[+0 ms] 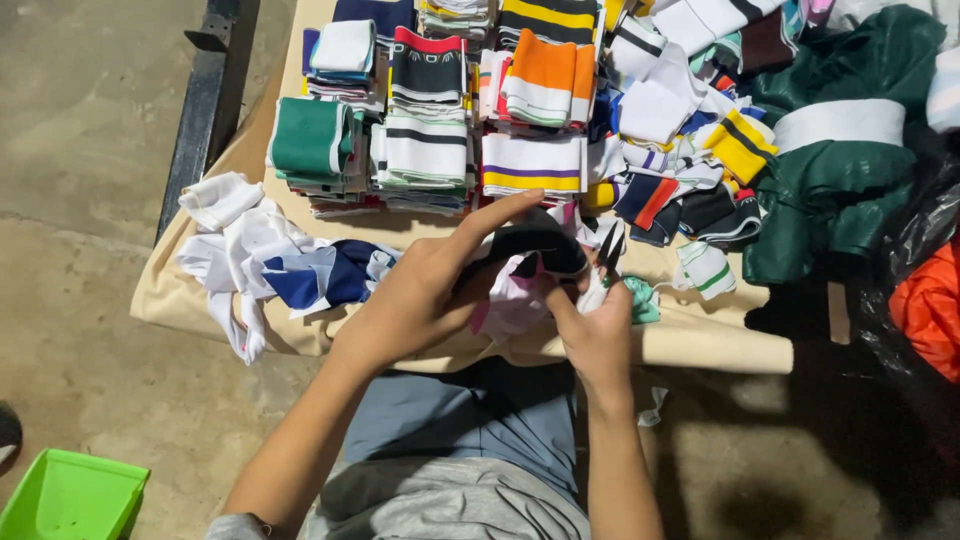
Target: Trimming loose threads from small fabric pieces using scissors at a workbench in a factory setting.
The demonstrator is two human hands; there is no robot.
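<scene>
From the head view, the person is sitting at a low bench (700,345) draped in beige cloth and looking down at both hands. The left hand (420,295) is reaching forward with its grip pinching a black-and-white knit cloth piece (530,265); the thumb and forefinger are pressing along the dark upper edge while the other fingers are curling under the white part. The right hand (597,335) is closing around a small pair of scissors (610,250), its grip pressed together on the handles, with the dark blades pointing up beside the cloth's right edge. The cloth piece is hanging just above the near edge of the bench, between the two hands.

Behind the hands, folded striped knit bands (430,140) are lying in neat stacks, green, white, orange and black. To the left, a loose heap of white and blue scraps (270,260) is spilling over the bench edge. At the right, a dark green garment (850,180) is lying bunched, with an orange bag (930,305) beside it. A bright green tray (70,495) is sitting on the concrete floor (90,120) at lower left.
</scene>
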